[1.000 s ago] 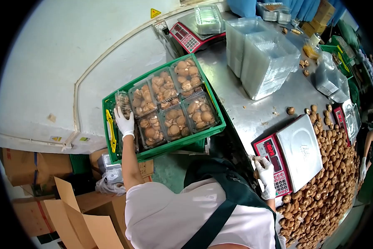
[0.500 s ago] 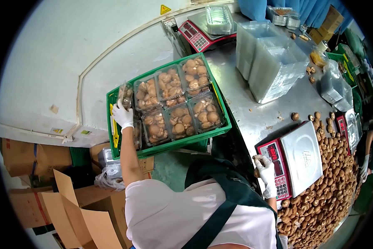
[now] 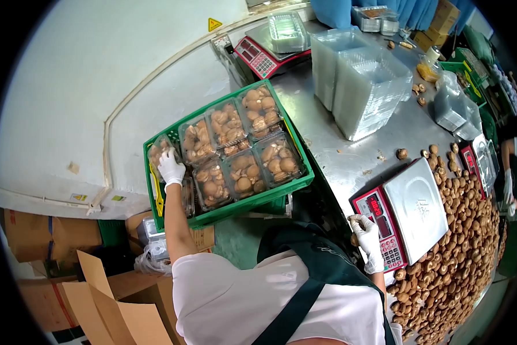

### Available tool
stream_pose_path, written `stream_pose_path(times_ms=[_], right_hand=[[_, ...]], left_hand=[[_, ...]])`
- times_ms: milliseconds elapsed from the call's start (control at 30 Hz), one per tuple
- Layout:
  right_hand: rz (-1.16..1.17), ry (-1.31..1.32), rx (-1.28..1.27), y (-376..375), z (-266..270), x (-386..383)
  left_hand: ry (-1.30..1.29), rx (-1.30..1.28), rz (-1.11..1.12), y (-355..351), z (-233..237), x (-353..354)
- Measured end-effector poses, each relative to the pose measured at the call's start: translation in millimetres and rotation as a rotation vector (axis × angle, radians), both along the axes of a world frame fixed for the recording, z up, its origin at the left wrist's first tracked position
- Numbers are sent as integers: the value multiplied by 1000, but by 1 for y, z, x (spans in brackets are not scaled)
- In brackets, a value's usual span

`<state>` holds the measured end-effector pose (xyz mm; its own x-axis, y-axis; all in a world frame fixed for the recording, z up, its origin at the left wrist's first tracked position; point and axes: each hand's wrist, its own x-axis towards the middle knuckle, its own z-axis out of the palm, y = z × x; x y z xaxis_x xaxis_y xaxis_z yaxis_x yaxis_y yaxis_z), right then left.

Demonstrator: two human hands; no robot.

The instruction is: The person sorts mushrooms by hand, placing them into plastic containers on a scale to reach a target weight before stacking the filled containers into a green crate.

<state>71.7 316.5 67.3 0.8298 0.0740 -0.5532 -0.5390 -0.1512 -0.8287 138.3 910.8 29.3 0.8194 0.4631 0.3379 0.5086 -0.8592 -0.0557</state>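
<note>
My left hand [image 3: 171,168], in a white glove, grips a clear plastic tray of mushrooms [image 3: 160,148] at the left end of a green crate [image 3: 248,202]. That tray sits slightly tilted by the crate's far left corner. Beside it, two rows of filled mushroom trays [image 3: 244,172] fill the crate. My right hand [image 3: 367,240], gloved too, is closed around a brown mushroom [image 3: 354,237], partly hidden by the fingers. It is next to the keypad of a red scale [image 3: 415,215], whose metal plate bears nothing.
A big heap of loose mushrooms [image 3: 451,253] covers the table's right side. Stacked clear trays [image 3: 365,86] stand on the metal table [image 3: 339,164]. Behind is a second scale [image 3: 258,56]. An open cardboard box [image 3: 106,305] is lower left. Another person's gloved hand [image 3: 508,187] shows far right.
The tray in my left hand has tipped from steep to flatter, its mushrooms now facing up more. My right hand still holds the mushroom by the scale. The view has shifted slightly.
</note>
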Motion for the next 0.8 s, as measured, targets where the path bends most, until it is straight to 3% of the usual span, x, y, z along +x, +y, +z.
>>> stream_pose_path(times_ms=[33,133,200,300,333,367,467,500,533,667,733,767,800], right_hand=[[-13,-2,1,-1,0,-2],[-48,-28,-54,-6,0,-10],[-87,-180,-88,-7,-8,-15],[-54,-209,-194,-15,-14,-21],[-15,-365,-312,-19,-23,-24],[-31,-245,-296,-18,-14,-25],[-54,-358,-315,-22,-22,-35],[-56,-198,-342,-20,5,-35],[-91,-227,-305,-23,-4,-40],[-220,-414,-327,-33,-34,-62],[-306,-399,-319,-39,-45,-75],[-350,-396,-315,-42,-47,-82],[-384,-364,-310,-46,-48,-91]], left_hand=[[-2,1,-13,-3,5,8],[-339,-51,-192,-22,33,46],[-486,-106,-343,-53,56,83],[-569,-319,-618,-138,104,129],[-589,-382,-734,-171,117,141],[-603,-456,-864,-203,129,152],[-556,-462,-1246,-296,163,170],[-513,-428,-1320,-323,171,175],[-476,-406,-1401,-346,174,183],[-283,-217,-1533,-407,169,227],[30,-420,-1393,-427,167,234],[72,-487,-1345,-436,170,231],[38,-393,-1361,-436,167,241]])
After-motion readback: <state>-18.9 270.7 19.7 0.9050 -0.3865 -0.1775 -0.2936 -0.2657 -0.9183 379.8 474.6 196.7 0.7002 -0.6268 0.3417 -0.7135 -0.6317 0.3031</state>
